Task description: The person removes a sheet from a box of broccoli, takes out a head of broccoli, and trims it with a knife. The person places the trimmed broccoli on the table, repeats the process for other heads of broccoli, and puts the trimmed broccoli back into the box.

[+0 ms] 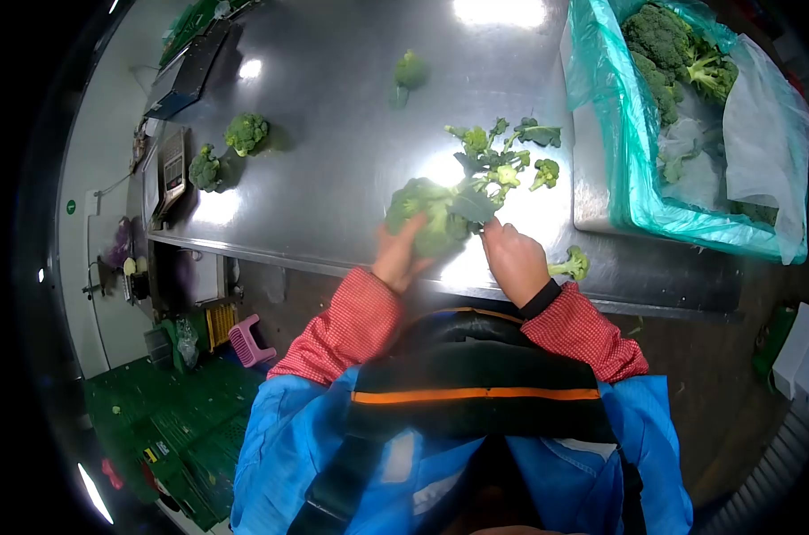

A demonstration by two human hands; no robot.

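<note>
Near the front edge of the metal table, my left hand (399, 253) grips a large broccoli head (427, 214) from its left side. My right hand (515, 260) is closed at the right of that head, by a dark green leaf (473, 205); whatever its fingers pinch is too small to make out. Just beyond lies a pile of leaves and small stalks (498, 165), with a small floret (544, 174) at its right. Another floret piece (574, 263) rests beside my right wrist.
A box lined with green plastic (609, 134) holds broccoli (658, 40) at the right. Two broccoli heads (246, 134) (205, 168) sit at the left near a scale (172, 174). One more (410, 69) lies farther back. A pink stool (252, 341) stands below the table.
</note>
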